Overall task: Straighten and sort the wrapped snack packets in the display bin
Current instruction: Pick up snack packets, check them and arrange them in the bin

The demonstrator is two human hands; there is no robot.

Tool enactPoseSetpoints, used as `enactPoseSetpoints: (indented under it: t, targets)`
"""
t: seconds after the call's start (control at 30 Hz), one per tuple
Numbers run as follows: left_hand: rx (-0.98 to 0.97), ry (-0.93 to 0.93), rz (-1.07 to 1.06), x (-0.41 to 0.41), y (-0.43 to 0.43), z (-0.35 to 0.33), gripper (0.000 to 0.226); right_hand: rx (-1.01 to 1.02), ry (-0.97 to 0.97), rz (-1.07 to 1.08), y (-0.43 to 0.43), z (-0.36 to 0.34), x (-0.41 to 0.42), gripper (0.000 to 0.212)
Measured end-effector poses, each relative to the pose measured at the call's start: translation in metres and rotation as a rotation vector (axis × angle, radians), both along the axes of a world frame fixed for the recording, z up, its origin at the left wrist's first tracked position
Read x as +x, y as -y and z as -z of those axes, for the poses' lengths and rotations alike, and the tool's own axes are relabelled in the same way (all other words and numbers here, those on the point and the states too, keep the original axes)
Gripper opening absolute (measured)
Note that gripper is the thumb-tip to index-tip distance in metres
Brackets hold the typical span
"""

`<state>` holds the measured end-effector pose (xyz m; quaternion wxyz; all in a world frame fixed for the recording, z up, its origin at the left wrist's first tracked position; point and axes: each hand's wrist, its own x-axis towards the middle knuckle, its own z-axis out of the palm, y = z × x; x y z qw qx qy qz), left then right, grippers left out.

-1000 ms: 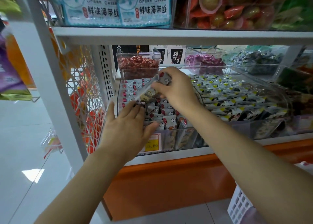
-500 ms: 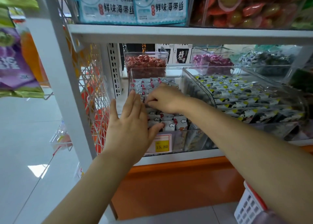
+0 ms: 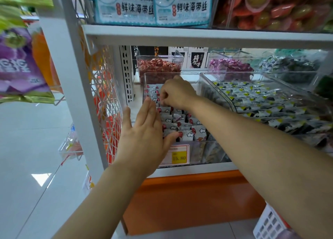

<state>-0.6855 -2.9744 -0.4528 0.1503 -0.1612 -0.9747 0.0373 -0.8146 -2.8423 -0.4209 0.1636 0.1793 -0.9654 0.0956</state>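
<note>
A clear plastic display bin (image 3: 191, 75) on the lower shelf holds rows of small white snack packets (image 3: 182, 125) printed with clouds and red marks. My left hand (image 3: 144, 136) lies flat with straight fingers against the bin's left side, its thumb touching the front packets. My right hand (image 3: 175, 93) reaches deep into the bin with its fingers curled down among the packets at the back left, pinching at them; the fingertips are hidden by the knuckles.
A wider clear bin (image 3: 270, 103) of black, white and yellow packets sits to the right. Bins of red sweets (image 3: 158, 67) and purple sweets (image 3: 230, 65) stand behind. A yellow price tag (image 3: 178, 157) hangs below. A white upright post (image 3: 72, 76) and wire mesh (image 3: 106, 103) stand at the left.
My right hand came down from holding a packet up and has moved toward the back of the bin. My left hand has stayed flat at the bin's left side.
</note>
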Motion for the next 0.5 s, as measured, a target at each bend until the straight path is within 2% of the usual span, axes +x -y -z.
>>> enactPoseSetpoints:
  t: [0.07, 0.13, 0.23, 0.4, 0.5]
  targets:
    - [0.007, 0.001, 0.004, 0.0, 0.0, 0.0, 0.089, -0.124, 0.01, -0.05, -0.003, -0.007, 0.005, 0.007]
    - [0.021, 0.004, 0.007, 0.0, 0.001, 0.0, 0.087, -0.34, -0.01, -0.072, -0.008, -0.016, 0.015, 0.011]
    - [0.11, -0.036, 0.03, 0.001, 0.001, -0.002, 0.079, -0.574, -0.147, -0.022, -0.019, -0.024, 0.042, 0.012]
    - [0.475, -0.237, 0.226, 0.005, -0.005, -0.008, 0.054, -0.946, -0.259, 0.01, -0.05, -0.019, 0.1, 0.01]
    - [0.753, -0.108, 0.239, 0.013, -0.016, -0.009, 0.054, -1.176, -0.184, 0.041, -0.07, -0.009, 0.133, 0.008]
